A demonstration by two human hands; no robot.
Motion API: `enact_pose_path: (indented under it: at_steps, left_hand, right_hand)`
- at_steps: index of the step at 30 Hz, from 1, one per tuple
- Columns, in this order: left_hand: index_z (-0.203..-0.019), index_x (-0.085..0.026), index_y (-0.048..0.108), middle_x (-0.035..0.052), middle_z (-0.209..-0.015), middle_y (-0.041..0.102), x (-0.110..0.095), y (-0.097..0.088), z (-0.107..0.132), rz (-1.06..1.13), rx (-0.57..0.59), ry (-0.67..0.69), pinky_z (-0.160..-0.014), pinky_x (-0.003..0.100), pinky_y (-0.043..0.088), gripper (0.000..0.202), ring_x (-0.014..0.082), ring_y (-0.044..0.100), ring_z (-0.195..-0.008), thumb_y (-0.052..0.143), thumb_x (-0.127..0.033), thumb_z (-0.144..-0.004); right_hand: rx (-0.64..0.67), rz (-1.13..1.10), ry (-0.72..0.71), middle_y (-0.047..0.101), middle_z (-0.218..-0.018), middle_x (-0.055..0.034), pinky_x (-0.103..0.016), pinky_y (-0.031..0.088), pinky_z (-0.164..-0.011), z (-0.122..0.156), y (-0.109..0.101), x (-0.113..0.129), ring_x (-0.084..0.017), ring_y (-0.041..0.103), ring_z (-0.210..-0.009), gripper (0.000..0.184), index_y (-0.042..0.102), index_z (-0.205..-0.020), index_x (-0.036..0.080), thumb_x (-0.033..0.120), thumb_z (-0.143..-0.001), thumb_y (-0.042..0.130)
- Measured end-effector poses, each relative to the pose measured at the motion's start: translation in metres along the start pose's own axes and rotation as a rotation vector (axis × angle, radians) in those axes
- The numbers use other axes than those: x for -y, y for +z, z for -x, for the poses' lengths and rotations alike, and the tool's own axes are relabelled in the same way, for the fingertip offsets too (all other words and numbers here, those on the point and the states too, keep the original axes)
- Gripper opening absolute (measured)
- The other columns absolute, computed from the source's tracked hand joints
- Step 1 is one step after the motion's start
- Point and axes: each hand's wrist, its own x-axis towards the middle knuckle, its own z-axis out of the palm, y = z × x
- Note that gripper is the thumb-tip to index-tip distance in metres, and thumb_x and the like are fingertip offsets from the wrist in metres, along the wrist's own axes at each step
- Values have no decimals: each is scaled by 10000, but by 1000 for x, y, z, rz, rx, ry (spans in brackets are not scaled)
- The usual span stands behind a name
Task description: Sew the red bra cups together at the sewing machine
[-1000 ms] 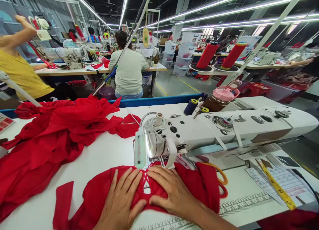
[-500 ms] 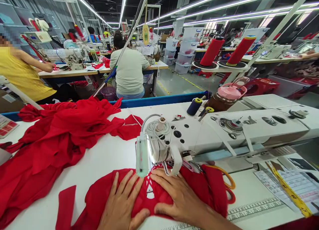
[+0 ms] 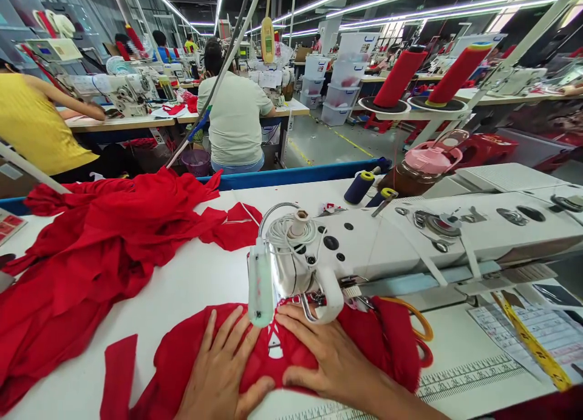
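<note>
Slightly farther under the sewing machine [image 3: 387, 238], the red cloth [image 3: 255, 363] has been slid, with both hands carried along. By a co-worker in yellow [image 3: 40, 125], an arm raised a second ago has been lowered to a table ahead.

The cloth is spread on the white table [image 3: 218, 274], its far edge beneath the machine head. It is pressed by the left hand [image 3: 228, 365], laid flat with fingers fanned, and by the right hand [image 3: 330, 353], also palm down, its thumb held wide of the fingers; nothing is seen gripped by either. Between them an opening [image 3: 275, 349] crossed by thin strips is framed. The needle itself is hidden.

Just beyond the left fingertips a lamp [image 3: 261, 286] is hung. Farther left, a red heap [image 3: 113, 250] is piled, with a strip [image 3: 119, 371] laid nearer. To the right, scissors [image 3: 422, 323] are partly covered by cloth, and a tape measure [image 3: 532, 344] is laid across papers [image 3: 505, 314].
</note>
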Motion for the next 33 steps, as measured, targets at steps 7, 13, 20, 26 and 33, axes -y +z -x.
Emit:
enact_pose_path:
  at_steps: [7, 13, 20, 26, 33]
  left_hand:
    - [-1295, -183, 642, 52, -1320, 686, 0, -1, 1, 14, -4, -3, -1272, 487, -19, 589, 259, 548, -1256, 605, -606, -887]
    - [-1340, -175, 615, 55, -1333, 678, -1, -1, 2, 22, 23, -17, -1269, 492, -26, 610, 263, 540, -1275, 584, -602, -905]
    - [-1385, -189, 580, 51, -1372, 656, -1, 0, 2, 35, 44, -39, -1268, 469, -36, 619, 253, 508, -1313, 577, -592, -915]
    - [-1412, -185, 555, 50, -1383, 648, -2, 1, 4, 47, 52, -43, -1266, 469, -42, 641, 254, 497, -1322, 578, -592, -916]
    - [-1440, -185, 524, 48, -1401, 637, -3, 4, 7, 68, 48, -60, -1267, 461, -48, 669, 253, 473, -1343, 594, -584, -907]
  right_hand:
    - [-16, 20, -12, 410, -1583, -129, -585, 384, -1145, -2, 2, -1, -381, 410, -1432, 789, 497, -1485, 241, 697, -856, 634]
    - [-37, -13, -23, 424, -1574, -130, -580, 384, -1144, -2, 1, -1, -372, 419, -1430, 791, 486, -1492, 238, 654, -846, 678]
    - [-1, -45, 5, 395, -1590, -121, -645, 282, -1176, -2, 1, -1, -382, 400, -1439, 814, 440, -1522, 252, 667, -856, 655]
    - [11, -72, 10, 378, -1604, -91, -634, 227, -1203, 0, -1, 0, -372, 390, -1447, 818, 419, -1534, 276, 682, -859, 639]
    - [17, -49, 25, 374, -1608, -86, -642, 229, -1197, -1, -1, 0, -407, 352, -1457, 882, 416, -1537, 265, 726, -822, 650]
